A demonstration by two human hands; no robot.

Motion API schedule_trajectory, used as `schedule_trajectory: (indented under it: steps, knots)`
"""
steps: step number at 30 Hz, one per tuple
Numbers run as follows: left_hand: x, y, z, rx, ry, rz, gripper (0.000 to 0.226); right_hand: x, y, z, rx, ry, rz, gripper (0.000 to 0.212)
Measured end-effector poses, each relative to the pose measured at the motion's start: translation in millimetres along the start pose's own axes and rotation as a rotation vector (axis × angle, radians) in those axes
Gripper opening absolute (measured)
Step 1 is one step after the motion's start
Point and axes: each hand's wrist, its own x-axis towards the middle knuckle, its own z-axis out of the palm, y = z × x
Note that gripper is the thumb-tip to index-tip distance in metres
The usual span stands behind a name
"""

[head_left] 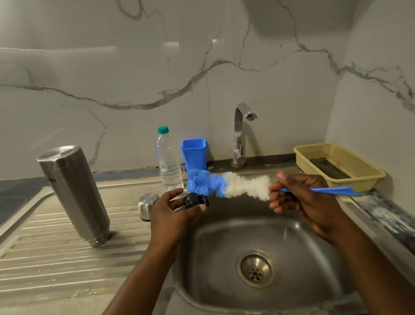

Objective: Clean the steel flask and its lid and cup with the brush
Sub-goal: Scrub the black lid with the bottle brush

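The steel flask [75, 194] stands upside down on the draining board, left of the sink. Its small steel cup [147, 205] sits upside down near the basin's left edge. My left hand [172, 213] grips the black flask lid [195, 200] over the basin. My right hand [297, 196] holds the blue handle of the bottle brush [229, 184]. The brush's blue and white bristles lie against the top of the lid.
The sink basin [308, 236] with its drain [256, 270] lies below my hands. A tap [240, 131] stands behind it. A clear water bottle [168, 160] and a blue tub [194, 153] stand at the back. A yellow basket [340, 165] sits at the right.
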Motion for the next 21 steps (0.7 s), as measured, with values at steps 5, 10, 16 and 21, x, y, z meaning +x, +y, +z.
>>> schedule_trajectory:
  steps: [5, 10, 16, 21]
  knots:
    - [-2.0, 6.1, 1.1, 0.209, -0.026, 0.081, 0.107, -1.1, 0.3, 3.3, -0.069, -0.045, 0.015, 0.034]
    - [-1.4, 9.7, -1.8, 0.259, -0.047, 0.130, 0.111, -2.3, -5.3, -4.5, 0.002, -0.020, 0.017, 0.034]
    - [-6.2, 9.1, 1.6, 0.264, -0.050, 0.158, 0.108, -3.1, -5.5, 0.0, -0.042, -0.054, 0.014, 0.035]
    - [-7.9, 6.9, 2.0, 0.220, -0.054, 0.171, 0.099, -3.5, -5.6, -1.9, -0.005, -0.029, 0.015, 0.038]
